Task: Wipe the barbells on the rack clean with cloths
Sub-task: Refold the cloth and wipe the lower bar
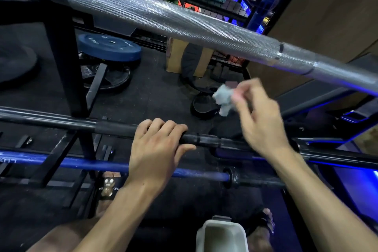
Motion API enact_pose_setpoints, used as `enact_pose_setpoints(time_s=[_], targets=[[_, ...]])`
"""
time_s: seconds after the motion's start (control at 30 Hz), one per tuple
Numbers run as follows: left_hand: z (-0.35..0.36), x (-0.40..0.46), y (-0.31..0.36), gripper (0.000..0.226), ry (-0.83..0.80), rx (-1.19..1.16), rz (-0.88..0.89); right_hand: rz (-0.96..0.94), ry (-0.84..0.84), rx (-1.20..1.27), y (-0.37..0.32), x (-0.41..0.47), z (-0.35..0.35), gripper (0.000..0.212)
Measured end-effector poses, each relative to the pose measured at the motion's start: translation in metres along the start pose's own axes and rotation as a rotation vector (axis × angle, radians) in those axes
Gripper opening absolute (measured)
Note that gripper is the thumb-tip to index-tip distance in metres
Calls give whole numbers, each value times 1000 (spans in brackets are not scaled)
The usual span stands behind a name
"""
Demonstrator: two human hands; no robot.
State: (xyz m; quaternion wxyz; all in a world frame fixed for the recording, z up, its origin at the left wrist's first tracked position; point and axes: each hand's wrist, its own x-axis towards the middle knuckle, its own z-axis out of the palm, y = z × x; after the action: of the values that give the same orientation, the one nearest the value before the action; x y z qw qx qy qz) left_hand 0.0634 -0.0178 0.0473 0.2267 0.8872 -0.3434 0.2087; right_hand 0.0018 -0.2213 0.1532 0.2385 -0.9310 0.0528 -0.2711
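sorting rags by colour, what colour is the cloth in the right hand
Pale grey-blue cloth, pinched in the right hand; the head view shows it, slightly blurred.

Silver steel barbell with cross-hatched knurling (pixel 173 16); matte black barbell (pixel 81 125); glossy blue barbell (pixel 81 164); pale grey crumpled cloth (pixel 224 98); dark blue round weight plate (pixel 109 47).

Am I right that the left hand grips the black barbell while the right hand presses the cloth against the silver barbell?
Not quite. In the head view the right hand holds the cloth in the air, below the silver barbell and not touching it. The left hand does grip the black barbell.
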Motion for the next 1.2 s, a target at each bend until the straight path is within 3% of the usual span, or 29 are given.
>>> enact_pose_setpoints(time_s=[0.13,0.2,0.3,0.47,0.57,0.67,0.83,0.9,1.0,1.1,1.2], targets=[[0,0,0,42,13,-8,0,-93,-392,-95,2,-50,11,9],[1,0,0,42,14,1,5,-127,-409,-54,4,-59,13,16],[1,0,0,43,4,8,6,-24,-343,-75,5,-48,21,19],[2,0,0,43,3,10,6,-43,-581,-197,13,-35,35,41],[1,-1,-1,44,4,17,9,-46,-477,-261,8,-39,41,22],[0,-1,-1,44,5,21,16,50,-326,-336,0,-35,55,34],[1,1,-1,43,13,12,16,-34,-310,-76,10,-59,42,40],[1,1,-1,42,20,11,15,-136,-280,-145,13,-72,43,44],[2,-1,0,43,17,16,14,-116,-215,-306,8,-73,55,42],[1,0,0,45,9,16,8,-5,-281,-464,-6,-52,61,33],[0,1,-1,44,-2,20,23,60,-390,-442,-9,-35,64,34]])
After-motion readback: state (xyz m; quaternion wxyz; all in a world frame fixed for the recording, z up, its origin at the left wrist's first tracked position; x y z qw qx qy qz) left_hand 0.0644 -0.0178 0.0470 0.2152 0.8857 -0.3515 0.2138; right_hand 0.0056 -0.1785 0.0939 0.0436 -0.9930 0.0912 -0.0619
